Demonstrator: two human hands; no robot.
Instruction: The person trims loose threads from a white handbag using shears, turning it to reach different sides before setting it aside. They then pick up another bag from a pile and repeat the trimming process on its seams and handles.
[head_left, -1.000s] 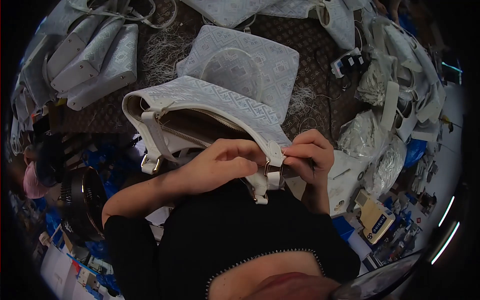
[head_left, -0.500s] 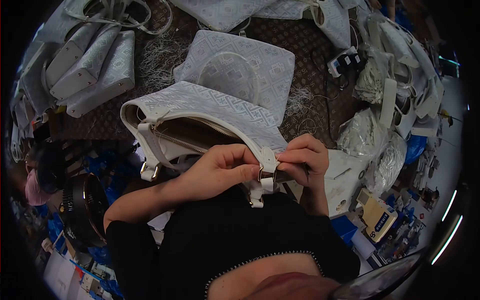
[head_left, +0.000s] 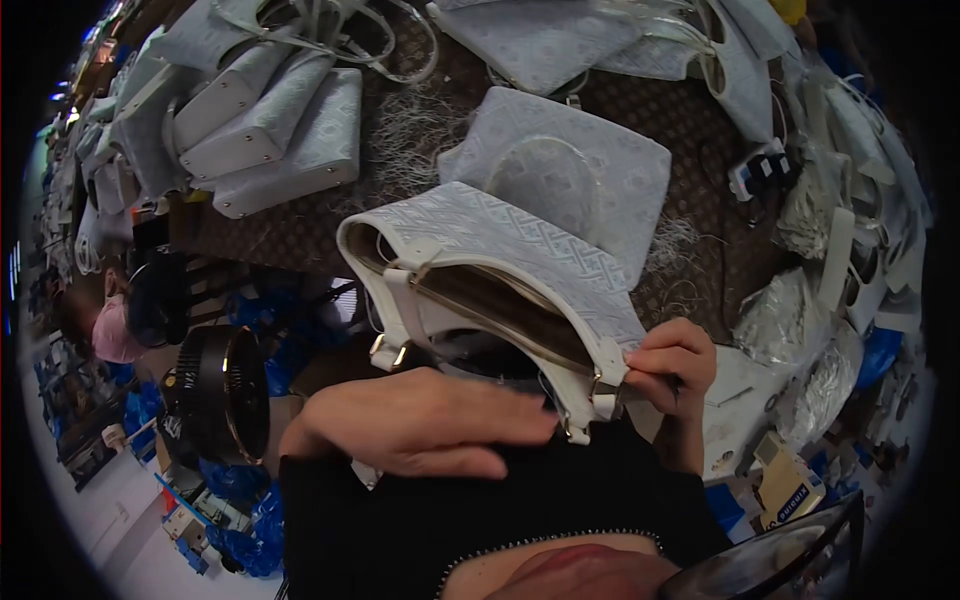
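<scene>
A silvery-white patterned handbag [head_left: 510, 240] with a white trim rim lies tilted before me, its mouth toward my body and its brown lining showing. My right hand [head_left: 677, 365] pinches the end of the rim at the bag's right, near the buckled strap end [head_left: 602, 398]. Nearer my chest, my left hand [head_left: 430, 422] is off the bag, fingers stretched out and slightly blurred. A white strap with a metal buckle [head_left: 390, 352] hangs at the bag's left end. Behind it lies a matching bag [head_left: 610, 170] with a clear-looking looped handle.
Similar bags [head_left: 285, 150] are stacked at the left, others at the back [head_left: 550, 40] and right. Loose thread cuttings [head_left: 425, 135] litter the brown patterned table [head_left: 715, 130]. Plastic-wrapped bundles [head_left: 785, 315] sit at the right. A black fan [head_left: 215, 395] stands at lower left; a person's pink garment [head_left: 118, 332] shows beyond.
My left hand has let go of the strap end and moved down toward my chest, fingers straightened. My right hand keeps its grip at the rim. The whole view has shifted.
</scene>
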